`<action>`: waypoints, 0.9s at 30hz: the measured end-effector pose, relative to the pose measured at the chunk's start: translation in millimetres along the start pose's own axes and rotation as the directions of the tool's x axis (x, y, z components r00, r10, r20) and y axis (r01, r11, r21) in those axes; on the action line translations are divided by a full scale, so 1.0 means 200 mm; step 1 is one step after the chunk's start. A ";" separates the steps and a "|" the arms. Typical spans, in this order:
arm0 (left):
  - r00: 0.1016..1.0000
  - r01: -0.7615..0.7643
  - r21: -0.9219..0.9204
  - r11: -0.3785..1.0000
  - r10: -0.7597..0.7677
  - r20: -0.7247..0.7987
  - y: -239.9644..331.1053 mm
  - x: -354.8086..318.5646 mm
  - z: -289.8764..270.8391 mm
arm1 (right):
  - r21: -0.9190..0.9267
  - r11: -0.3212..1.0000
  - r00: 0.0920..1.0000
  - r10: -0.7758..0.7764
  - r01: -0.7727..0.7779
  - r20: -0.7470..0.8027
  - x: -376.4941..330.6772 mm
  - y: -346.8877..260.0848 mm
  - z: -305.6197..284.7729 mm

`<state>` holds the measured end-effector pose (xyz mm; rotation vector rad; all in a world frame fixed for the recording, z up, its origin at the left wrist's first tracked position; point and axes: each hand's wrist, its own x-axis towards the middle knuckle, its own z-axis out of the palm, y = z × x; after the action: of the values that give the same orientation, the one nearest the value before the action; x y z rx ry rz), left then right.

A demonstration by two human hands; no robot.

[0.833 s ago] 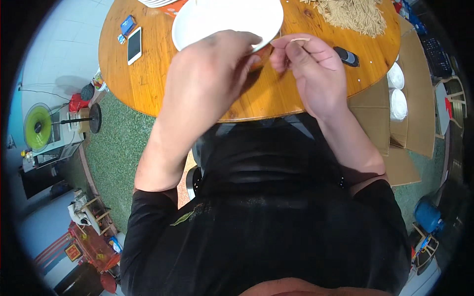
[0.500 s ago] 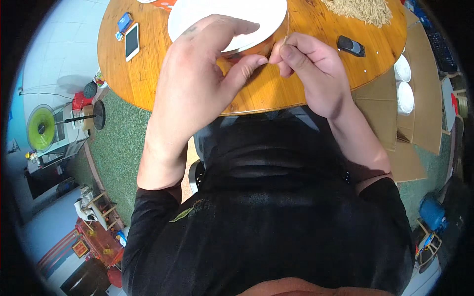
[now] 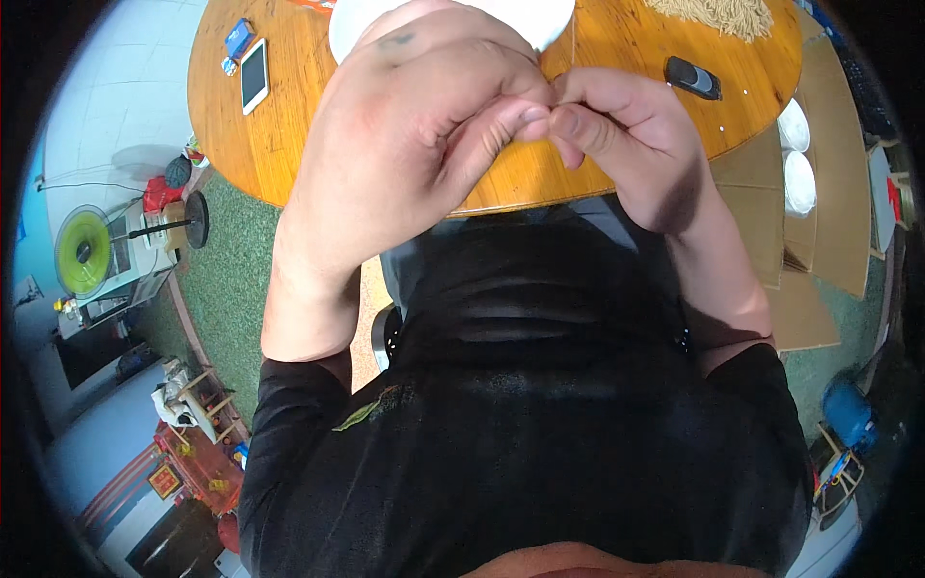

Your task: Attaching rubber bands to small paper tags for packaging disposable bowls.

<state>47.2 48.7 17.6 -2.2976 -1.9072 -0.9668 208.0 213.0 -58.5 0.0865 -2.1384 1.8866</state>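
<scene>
My left hand (image 3: 414, 144) and my right hand (image 3: 631, 144) are raised close to the camera, above the near edge of a round wooden table (image 3: 279, 144). Their thumbs and fingertips meet in a pinch. A thin pale strand (image 3: 574, 43) rises straight up from the pinch, and both hands seem to grip it. A white plate (image 3: 551, 21) lies on the table behind the hands, mostly hidden by my left hand. At the table's far right lies a pile of similar pale strands (image 3: 718, 14).
A white phone (image 3: 254, 75) and a small blue box (image 3: 238, 39) lie on the table's left side, a small dark object (image 3: 692, 77) on its right. Flattened cardboard (image 3: 829, 144) with white bowls (image 3: 795, 154) lies on the floor to the right. A green-reel machine (image 3: 82, 250) stands left.
Both hands have come nearer the camera and closed together. The strand loop held by my right hand earlier is now pinched between both hands' fingertips.
</scene>
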 end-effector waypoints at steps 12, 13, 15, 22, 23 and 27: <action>0.981 0.119 -0.014 0.993 -0.120 -0.150 0.02 -0.06 0.05 | -0.151 0.946 0.838 -0.323 0.286 -0.439 0.00 0.12 0.17; 0.979 0.121 0.016 0.993 -0.116 -0.166 0.02 -0.06 0.04 | -0.150 0.947 0.838 -0.322 0.284 -0.441 0.00 0.13 0.18; 0.978 0.123 0.045 0.991 -0.113 -0.177 0.02 -0.02 -0.01 | -0.378 0.880 0.722 -0.459 0.288 -0.518 0.01 0.17 0.19; 0.957 0.288 0.374 0.882 -0.277 -0.084 0.10 0.04 -0.01 | -0.449 0.836 0.638 -0.536 0.314 -0.553 0.07 0.24 0.24; 0.967 0.250 0.385 0.888 -0.249 -0.053 0.07 0.03 -0.03 | -0.437 0.846 0.639 -0.522 0.305 -0.565 0.08 0.23 0.25; 0.972 0.228 0.236 0.945 -0.233 -0.009 -0.04 0.00 -0.07 | -0.436 0.859 0.668 -0.492 0.268 -0.558 0.10 0.24 0.26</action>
<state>33.4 45.5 26.7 -1.9942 -2.2013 -0.6866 169.2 171.4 -104.6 -0.1598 -1.7080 1.0723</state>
